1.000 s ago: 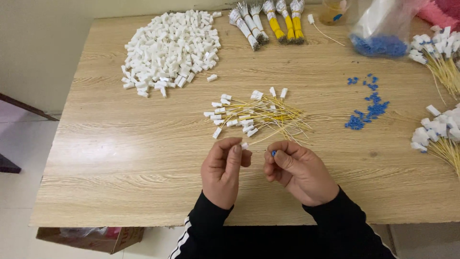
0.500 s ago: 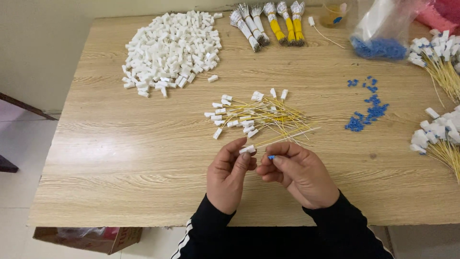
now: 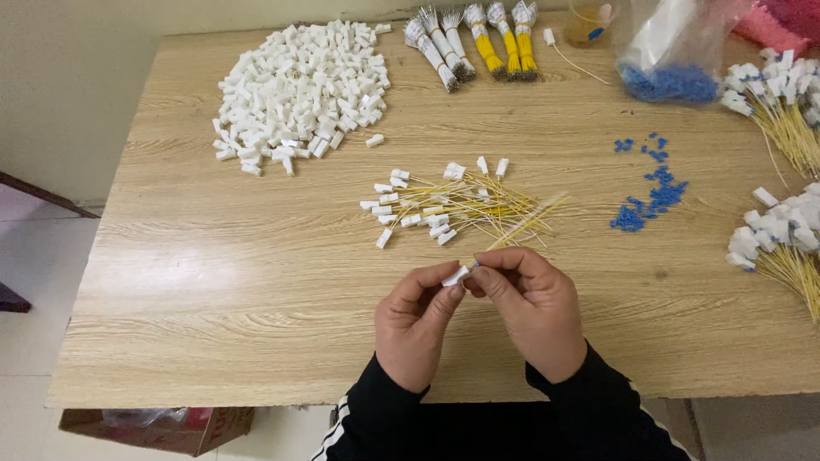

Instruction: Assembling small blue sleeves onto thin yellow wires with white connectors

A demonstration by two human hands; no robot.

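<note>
My left hand pinches a small white plastic connector at its fingertips. My right hand meets it from the right, gripping a thin yellow wire with a tiny blue piece at its end, right against the connector. The wire runs up and away to the right. Just beyond my hands lies a loose bunch of yellow wires with white connectors on the wooden table.
A big heap of white connectors sits at the back left. Tied wire bundles lie at the back. Small blue pieces are scattered at right, near a clear bag of blue pieces and finished wire bunches at the right edge.
Both hands have drawn together and risen slightly. The white connector now shows at my left fingertips, with the wire end and blue piece pressed up to it.
</note>
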